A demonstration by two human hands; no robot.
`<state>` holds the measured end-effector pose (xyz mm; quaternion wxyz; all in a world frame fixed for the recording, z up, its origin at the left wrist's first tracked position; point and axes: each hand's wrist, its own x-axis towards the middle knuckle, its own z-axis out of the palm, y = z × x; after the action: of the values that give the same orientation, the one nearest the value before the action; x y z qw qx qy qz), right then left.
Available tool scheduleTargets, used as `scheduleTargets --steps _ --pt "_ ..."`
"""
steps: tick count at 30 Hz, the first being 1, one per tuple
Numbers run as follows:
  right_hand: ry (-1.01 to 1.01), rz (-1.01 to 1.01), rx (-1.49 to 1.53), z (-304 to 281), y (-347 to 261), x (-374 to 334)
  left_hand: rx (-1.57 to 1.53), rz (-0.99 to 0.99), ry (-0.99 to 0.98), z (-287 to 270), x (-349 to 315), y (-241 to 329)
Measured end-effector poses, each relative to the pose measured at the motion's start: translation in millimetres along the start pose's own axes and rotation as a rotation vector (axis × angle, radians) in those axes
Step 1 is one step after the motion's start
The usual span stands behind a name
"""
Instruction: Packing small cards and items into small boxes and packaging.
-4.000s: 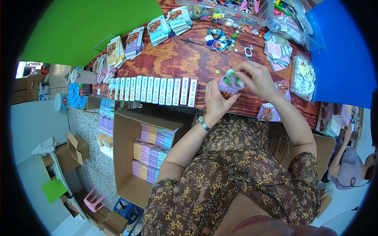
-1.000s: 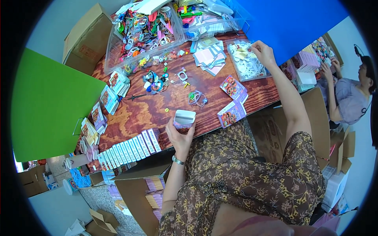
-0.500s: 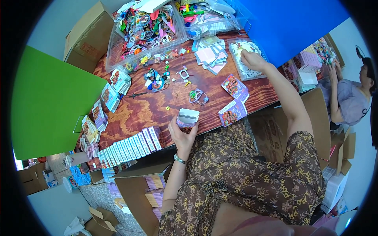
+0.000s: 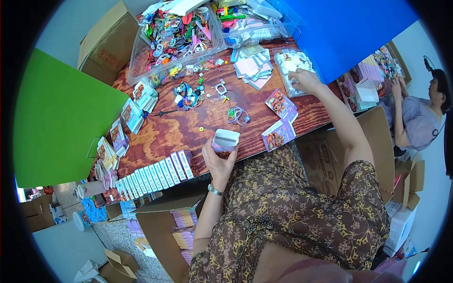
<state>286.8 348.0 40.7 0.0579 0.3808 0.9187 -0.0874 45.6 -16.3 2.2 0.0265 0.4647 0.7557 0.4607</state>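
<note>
My left hand (image 4: 218, 160) holds a small open box (image 4: 225, 141) upright above the near edge of the wooden table (image 4: 179, 127). My right hand (image 4: 306, 80) reaches far right and rests on a stack of white printed cards in a clear tray (image 4: 293, 70); whether it grips a card cannot be told. Two flat purple packets (image 4: 280, 118) lie between the hands. A row of standing finished boxes (image 4: 155, 173) lines the table's near-left edge.
Clear bins of colourful small toys (image 4: 177, 35) stand at the back. Loose trinkets (image 4: 188, 96) and card piles (image 4: 252, 66) lie mid-table. Green (image 4: 56, 118) and blue (image 4: 349, 28) boards flank the table. An open carton of packed boxes (image 4: 165, 226) sits below. Another person (image 4: 420, 118) works at right.
The view has swung from the table's left part to its right. My right hand left the box and reached to the card tray; my left hand alone keeps the box.
</note>
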Motion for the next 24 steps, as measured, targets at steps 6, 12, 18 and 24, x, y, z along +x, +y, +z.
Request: scheduleTargets --steps 6,12,18,24 --pt "0.099 -0.108 0.029 2 17 2 0.003 -0.005 -0.004 0 0 0" --pt "0.156 0.023 0.315 -7 33 5 0.005 0.001 0.005 3 1 -2" --pt "0.244 0.123 0.429 -10 44 1 -0.005 0.012 0.004 4 2 1" --pt "0.200 0.214 0.406 -26 37 -1 -0.009 0.004 0.002 3 0 0"
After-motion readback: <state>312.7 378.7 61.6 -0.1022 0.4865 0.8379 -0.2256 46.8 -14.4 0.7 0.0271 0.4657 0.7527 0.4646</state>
